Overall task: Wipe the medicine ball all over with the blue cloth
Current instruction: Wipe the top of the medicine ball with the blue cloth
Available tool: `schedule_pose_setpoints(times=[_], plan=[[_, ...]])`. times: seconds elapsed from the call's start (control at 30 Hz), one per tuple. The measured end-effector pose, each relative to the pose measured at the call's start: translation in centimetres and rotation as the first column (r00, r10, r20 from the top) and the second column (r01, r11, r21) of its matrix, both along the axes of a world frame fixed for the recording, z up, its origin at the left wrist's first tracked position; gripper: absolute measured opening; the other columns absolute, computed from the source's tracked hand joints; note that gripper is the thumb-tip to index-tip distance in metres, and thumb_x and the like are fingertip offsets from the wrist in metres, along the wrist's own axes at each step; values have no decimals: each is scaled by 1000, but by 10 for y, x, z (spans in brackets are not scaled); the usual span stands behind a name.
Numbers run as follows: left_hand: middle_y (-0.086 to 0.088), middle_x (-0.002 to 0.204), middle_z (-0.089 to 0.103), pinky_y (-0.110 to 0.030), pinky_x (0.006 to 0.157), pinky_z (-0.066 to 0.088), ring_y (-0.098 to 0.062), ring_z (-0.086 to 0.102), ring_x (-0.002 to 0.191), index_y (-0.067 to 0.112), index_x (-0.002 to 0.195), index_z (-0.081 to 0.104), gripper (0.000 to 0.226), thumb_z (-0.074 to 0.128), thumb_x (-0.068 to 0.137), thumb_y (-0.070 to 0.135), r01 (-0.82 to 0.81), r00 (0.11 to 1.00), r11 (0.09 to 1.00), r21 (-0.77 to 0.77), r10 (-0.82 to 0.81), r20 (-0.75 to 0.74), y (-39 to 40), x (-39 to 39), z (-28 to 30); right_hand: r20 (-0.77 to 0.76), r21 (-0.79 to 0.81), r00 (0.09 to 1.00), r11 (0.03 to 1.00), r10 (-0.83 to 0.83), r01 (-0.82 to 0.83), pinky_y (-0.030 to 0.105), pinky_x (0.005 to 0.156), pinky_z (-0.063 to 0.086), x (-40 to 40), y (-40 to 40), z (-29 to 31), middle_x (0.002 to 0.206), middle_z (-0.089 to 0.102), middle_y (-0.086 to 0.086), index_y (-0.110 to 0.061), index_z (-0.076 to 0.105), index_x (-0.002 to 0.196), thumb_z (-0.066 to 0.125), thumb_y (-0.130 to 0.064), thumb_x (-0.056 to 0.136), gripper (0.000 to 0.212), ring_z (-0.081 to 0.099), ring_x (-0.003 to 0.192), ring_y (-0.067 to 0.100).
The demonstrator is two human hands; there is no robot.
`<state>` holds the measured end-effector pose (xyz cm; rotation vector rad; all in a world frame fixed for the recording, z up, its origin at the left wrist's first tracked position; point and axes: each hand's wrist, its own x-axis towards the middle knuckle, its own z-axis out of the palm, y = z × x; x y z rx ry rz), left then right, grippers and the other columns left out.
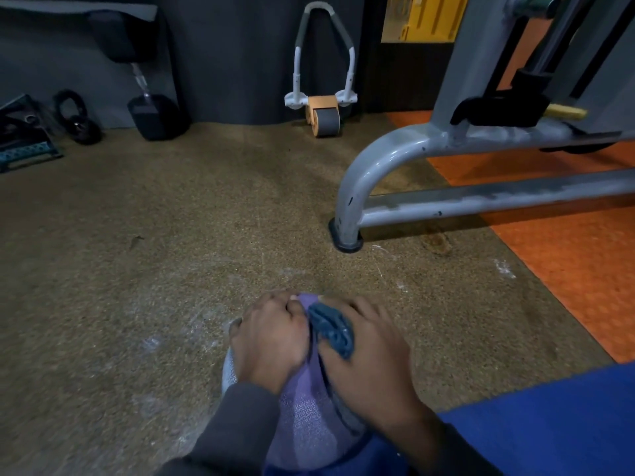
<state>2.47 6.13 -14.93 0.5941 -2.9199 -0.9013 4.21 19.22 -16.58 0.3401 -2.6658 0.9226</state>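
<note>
Down at the near edge of the floor, close by the corner of the blue mat (549, 413), sits the medicine ball (305, 417), purple and patterned, both hands on its crown. The left hand (271, 341) drapes over the left shoulder of the ball, fingers relaxed and spread against the surface, steadying it, gripping nothing. The right hand (371, 359) covers the right side, and the blue cloth (331, 329) is bunched under its fingers, pressed onto the ball; whether they pinch it or just pin it flat, I cannot tell. So the cloth hand is the one to travel: the unwiped near face lies below its fingertips. Further out, the grey machine frame (364, 173) stands well apart.
</note>
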Motion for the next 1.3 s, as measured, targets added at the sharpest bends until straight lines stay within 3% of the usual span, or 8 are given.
schedule_pose_setpoints(times=[0.27,0.43,0.63,0.73,0.83,1.0,1.17,1.3], plan=[[9,143,47,-43,106,33,-19,41,131,35,134,49,43,30,96,43,29,1000,996,-85,-29,5,5,9,-6,495,-137,864,973,-96,187,35,68,50,-68,18,-6,73,65,-1,-16,60,74,55,-43,80,28,63,74,26],[20,157,19,-53,113,13,-13,7,148,43,143,32,46,22,98,47,303,951,919,-253,-310,12,3,12,-11,482,-218,874,959,-57,183,42,67,53,-67,21,-12,69,67,0,-16,63,71,52,-47,69,33,64,69,24],[12,145,46,-41,111,30,-13,37,137,30,137,48,59,14,90,42,236,962,958,-165,-254,-100,5,12,-9,520,-395,833,918,188,39,42,98,49,-90,8,-8,107,73,-12,-31,71,107,58,-46,64,47,66,103,13],[5,146,46,-35,112,28,-16,39,135,24,141,45,59,15,94,44,296,948,949,-108,-306,-88,-5,9,-10,517,-425,827,905,221,24,47,97,49,-95,6,-6,104,71,-10,-35,62,106,61,-53,61,48,66,100,14],[7,144,48,-28,108,28,-13,41,133,24,140,47,58,19,94,45,355,922,927,-124,-369,-118,-11,6,-13,520,-419,825,908,222,20,47,94,50,-94,9,-5,98,72,-7,-34,65,96,63,-52,60,41,67,95,16],[5,138,55,-29,105,34,-17,48,128,23,134,55,47,28,98,37,275,947,953,-130,-292,-133,-2,1,-15,446,-294,880,956,161,-25,39,90,51,-70,16,3,101,70,-4,-26,68,104,65,-28,83,21,64,95,20],[5,136,56,-30,102,36,-19,52,123,24,130,56,40,31,100,31,260,957,958,-121,-273,-103,-1,-1,-17,125,-21,983,991,130,-129,31,89,44,-22,11,11,117,65,-13,-33,64,116,46,-44,76,45,55,105,14],[4,134,58,-31,98,38,-21,53,120,25,128,57,38,34,100,32,224,966,970,-99,-234,-114,-2,1,-17,270,-83,962,996,47,-26,34,77,49,-45,10,9,97,68,-10,-30,64,99,50,-44,76,31,60,91,18]])
